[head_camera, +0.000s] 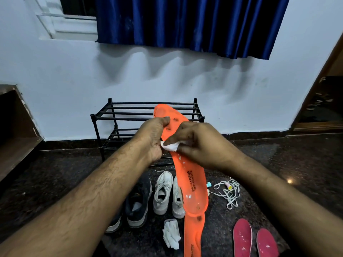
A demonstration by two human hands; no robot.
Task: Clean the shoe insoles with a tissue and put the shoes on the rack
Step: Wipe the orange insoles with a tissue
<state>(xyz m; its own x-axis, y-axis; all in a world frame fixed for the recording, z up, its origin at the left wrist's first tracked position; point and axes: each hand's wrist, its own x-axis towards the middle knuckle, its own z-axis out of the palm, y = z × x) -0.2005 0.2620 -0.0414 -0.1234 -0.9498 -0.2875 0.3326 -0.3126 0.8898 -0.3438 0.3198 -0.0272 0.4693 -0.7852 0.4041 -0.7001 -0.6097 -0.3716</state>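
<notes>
At the centre of the frame, the left hand (155,135) pinches an orange insole (187,164) near its toe end, fingers curled round the edge, holding it up in front of the black shoe rack (130,115). Just right of it, the right hand (200,145) presses a wad of white tissue (169,145) against the insole's face with curled fingers. White flecks show lower down the insole, so the wiping looks far from done. To do it well, I would keep the upper grip firm so the insole does not flop, and draw the tissue down toward the heel in long strokes. Below, a second orange insole (194,236), two red insoles (256,240), a dark shoe (138,203), white shoes (164,191) and spare tissues (171,234) lie on the dark floor (55,173).
</notes>
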